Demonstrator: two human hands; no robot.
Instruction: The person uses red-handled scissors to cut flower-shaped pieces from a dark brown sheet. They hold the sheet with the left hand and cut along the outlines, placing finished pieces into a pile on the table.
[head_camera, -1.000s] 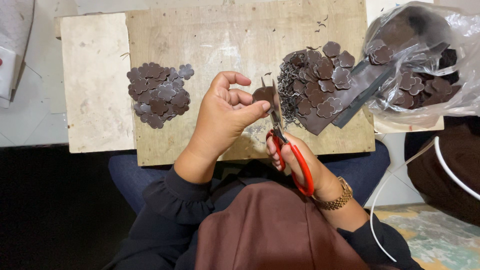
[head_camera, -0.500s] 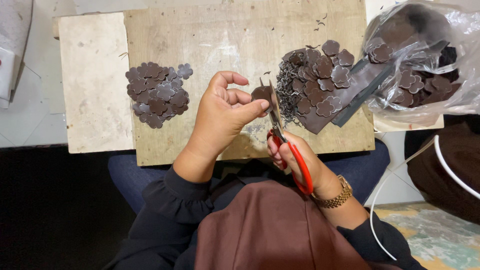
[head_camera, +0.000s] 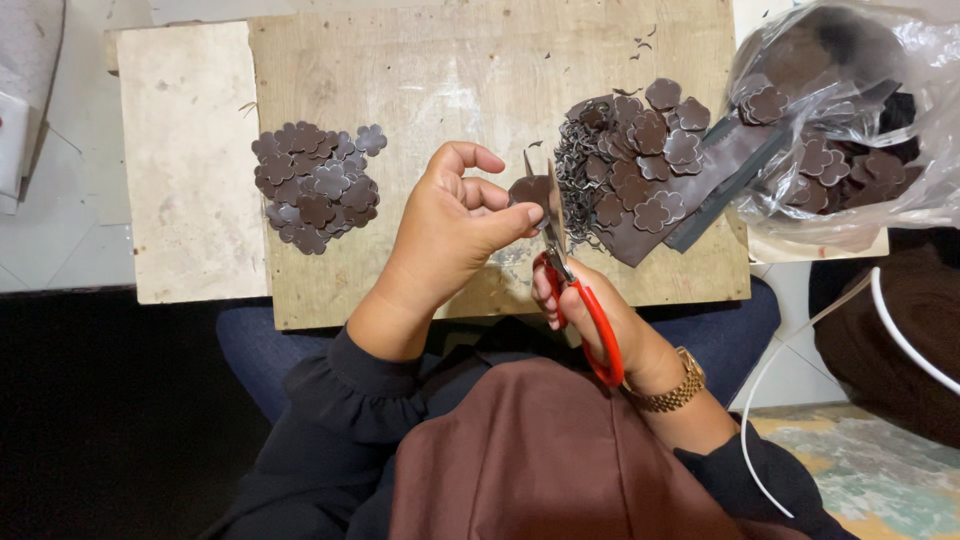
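- My left hand (head_camera: 450, 235) hung over the front of the board (head_camera: 430, 90), wrist bent, palm turned right, forearm reaching up from my lap.
- Its thumb and fingers were closed in a pinch on a small brown piece (head_camera: 530, 190); the forefinger arched above, the others curled under.
- The piece sat above the board's front half, just left of the uncut heap (head_camera: 640, 165).
- My right hand (head_camera: 590, 310) lay lower, near the board's front edge, wrist angled toward my body, a gold watch (head_camera: 672, 385) on it.
- That hand was closed through the red handles of the scissors (head_camera: 565, 265), gripping them.
- The blades pointed up and met the piece's right edge; I could not tell how far apart they stood.
- A pile of cut flowers (head_camera: 315, 185) lay on the board's left, well apart from both hands.
- A clear bag (head_camera: 850, 110) with more brown pieces rested at the right, touching the heap's strip.
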